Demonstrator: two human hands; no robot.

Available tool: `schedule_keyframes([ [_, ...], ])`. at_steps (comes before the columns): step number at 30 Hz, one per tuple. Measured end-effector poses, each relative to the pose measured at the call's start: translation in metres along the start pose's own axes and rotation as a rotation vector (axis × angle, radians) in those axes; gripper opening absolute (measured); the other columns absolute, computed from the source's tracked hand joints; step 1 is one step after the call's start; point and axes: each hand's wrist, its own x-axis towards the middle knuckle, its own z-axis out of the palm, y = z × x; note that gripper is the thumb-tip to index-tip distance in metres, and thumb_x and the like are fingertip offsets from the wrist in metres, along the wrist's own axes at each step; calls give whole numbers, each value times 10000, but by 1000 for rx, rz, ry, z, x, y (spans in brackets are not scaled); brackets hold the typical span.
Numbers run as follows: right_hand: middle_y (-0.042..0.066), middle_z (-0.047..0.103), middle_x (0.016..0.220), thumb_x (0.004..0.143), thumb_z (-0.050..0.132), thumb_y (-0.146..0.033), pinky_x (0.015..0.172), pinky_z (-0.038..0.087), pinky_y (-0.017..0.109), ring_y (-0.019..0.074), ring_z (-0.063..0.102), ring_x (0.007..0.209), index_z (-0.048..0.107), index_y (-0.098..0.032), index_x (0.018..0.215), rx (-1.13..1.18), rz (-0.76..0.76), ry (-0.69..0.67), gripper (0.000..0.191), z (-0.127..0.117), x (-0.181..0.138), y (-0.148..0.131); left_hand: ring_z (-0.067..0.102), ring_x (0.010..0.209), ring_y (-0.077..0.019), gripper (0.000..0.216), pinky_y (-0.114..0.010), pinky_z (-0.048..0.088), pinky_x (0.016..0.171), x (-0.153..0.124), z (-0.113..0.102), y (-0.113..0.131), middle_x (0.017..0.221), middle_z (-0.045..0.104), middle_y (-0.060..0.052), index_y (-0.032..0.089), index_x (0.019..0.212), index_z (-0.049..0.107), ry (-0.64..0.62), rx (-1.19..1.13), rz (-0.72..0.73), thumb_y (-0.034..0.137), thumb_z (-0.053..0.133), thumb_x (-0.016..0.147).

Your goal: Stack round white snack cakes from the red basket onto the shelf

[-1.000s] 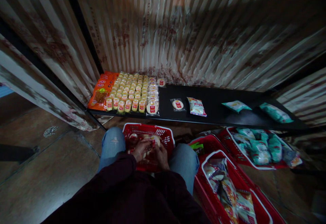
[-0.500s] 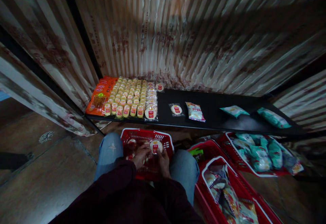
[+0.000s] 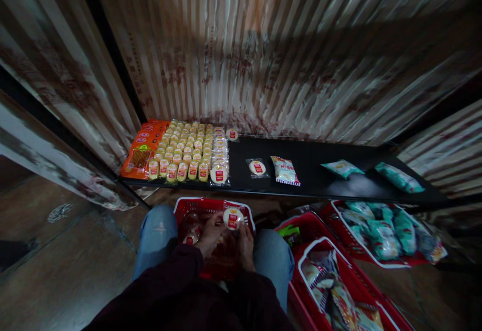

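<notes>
With the shelf's left end already packed in rows, both hands, left hand and right hand, grip one round cake pack over the red basket, which holds more.

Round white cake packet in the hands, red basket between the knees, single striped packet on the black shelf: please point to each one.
round white cake packet [image 3: 233, 218], head view, its red label.
red basket [image 3: 196, 203], head view, far rim.
striped packet [image 3: 285, 170], head view, its middle.
</notes>
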Motion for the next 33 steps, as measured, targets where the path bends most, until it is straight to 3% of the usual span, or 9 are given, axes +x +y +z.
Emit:
schedule_keyframes([
  [9,67,758,787,719,567,-654,639,528,315,226,678,734,742,-171,956,-49,-135,62,565,0,13,-10,606,675,-109,369,-222,483,640,5,13,10,902,672,-27,201,1038,645,14,-23,-28,138,730,685],
  [18,80,743,993,744,572,-584,741,535,320,228,675,876,678,-176,1102,-66,-217,80,553,4,22,-26,631,806,-153,220,-270,485,784,10,20,25,874,666,-33,193,848,598,62,58,109,90,708,688],
  [22,83,716,1021,736,596,-566,769,523,320,218,657,889,627,-189,1060,-44,-246,120,498,7,25,-37,630,847,-163,196,-288,474,843,14,24,32,870,667,-38,192,820,582,47,135,192,45,653,710],
  [28,43,659,873,716,621,-554,739,499,315,182,601,769,575,-200,926,-36,-304,141,414,10,37,-49,626,888,-164,229,-279,484,843,19,33,40,949,673,-69,180,903,583,8,216,251,8,560,753],
  [33,42,651,843,694,623,-547,758,486,328,195,603,789,572,-200,877,-44,-304,168,396,12,47,-55,613,949,-164,269,-272,475,880,23,37,50,1014,670,-69,187,957,607,33,297,269,4,544,770],
])
